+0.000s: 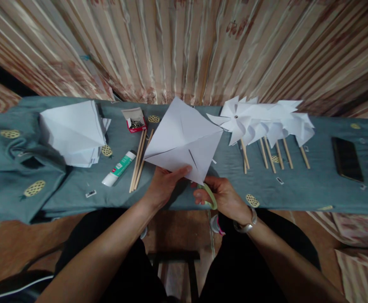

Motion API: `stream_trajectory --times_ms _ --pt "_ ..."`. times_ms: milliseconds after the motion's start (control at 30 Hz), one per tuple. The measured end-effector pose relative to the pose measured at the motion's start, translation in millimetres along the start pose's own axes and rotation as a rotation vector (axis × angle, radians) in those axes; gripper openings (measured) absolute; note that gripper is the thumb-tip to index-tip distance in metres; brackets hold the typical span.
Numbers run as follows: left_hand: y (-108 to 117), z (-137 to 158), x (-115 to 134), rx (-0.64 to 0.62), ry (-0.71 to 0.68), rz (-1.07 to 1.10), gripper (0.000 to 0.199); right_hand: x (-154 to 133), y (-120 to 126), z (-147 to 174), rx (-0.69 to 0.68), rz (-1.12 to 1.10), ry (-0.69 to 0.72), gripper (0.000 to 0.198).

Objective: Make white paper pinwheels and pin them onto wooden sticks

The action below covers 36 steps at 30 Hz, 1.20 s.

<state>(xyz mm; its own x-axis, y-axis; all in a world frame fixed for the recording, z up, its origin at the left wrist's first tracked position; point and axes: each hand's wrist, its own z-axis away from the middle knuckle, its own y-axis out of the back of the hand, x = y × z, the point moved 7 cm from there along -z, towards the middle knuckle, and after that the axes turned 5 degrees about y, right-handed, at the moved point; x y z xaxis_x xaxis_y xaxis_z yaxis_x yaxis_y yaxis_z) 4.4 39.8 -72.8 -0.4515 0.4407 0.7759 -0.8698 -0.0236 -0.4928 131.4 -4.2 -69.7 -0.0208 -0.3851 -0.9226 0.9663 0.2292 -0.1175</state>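
A square white paper sheet [184,134], cut inward from its corners, is held up over the table's middle. My left hand [163,185] grips its near edge, thumb on top and fingers underneath. Below the near corner, my right hand [223,195] is closed around the pale green handle of a pair of scissors [209,197]. The sheet hides their blades. Several wooden sticks [136,164] lie left of the sheet, beside a white and green glue stick [118,169]. Behind them stands an opened red box of small metal pins [136,123].
A stack of white paper [73,132] lies at the left. Several paper pinwheels [266,120] on wooden sticks overlap at the right, with a dark phone [347,159] beyond them. A green-grey cloth [323,185] covers the narrow table. Striped curtains [184,50] hang behind.
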Motion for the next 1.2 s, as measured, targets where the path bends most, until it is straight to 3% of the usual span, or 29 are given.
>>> stream_trajectory --times_ms 700,900,967,1033,1133,1200 --pt "-0.5 3.1 -0.8 0.0 -0.004 -0.037 0.027 5.6 -0.8 0.2 0.014 -0.011 -0.013 0.046" --pt "0.5 -0.6 0.5 0.016 0.023 0.042 0.034 3.0 -0.4 5.9 -0.105 0.094 -0.023 0.049" --pt "3.0 -4.4 2.5 0.025 0.017 0.069 0.039 0.9 8.6 10.8 -0.129 0.224 -0.008 0.048" --pt "6.2 -9.1 3.2 0.037 0.022 0.083 0.041 -4.0 27.7 15.1 -0.058 0.486 0.039 0.046" --pt "8.1 -14.8 -0.5 0.051 0.065 0.116 0.034 -17.7 66.5 23.3 0.232 1.028 0.087 0.048" --pt "4.4 -15.3 -6.0 0.04 0.111 0.142 0.027 -25.5 83.0 28.7 0.374 1.255 0.111 0.051"
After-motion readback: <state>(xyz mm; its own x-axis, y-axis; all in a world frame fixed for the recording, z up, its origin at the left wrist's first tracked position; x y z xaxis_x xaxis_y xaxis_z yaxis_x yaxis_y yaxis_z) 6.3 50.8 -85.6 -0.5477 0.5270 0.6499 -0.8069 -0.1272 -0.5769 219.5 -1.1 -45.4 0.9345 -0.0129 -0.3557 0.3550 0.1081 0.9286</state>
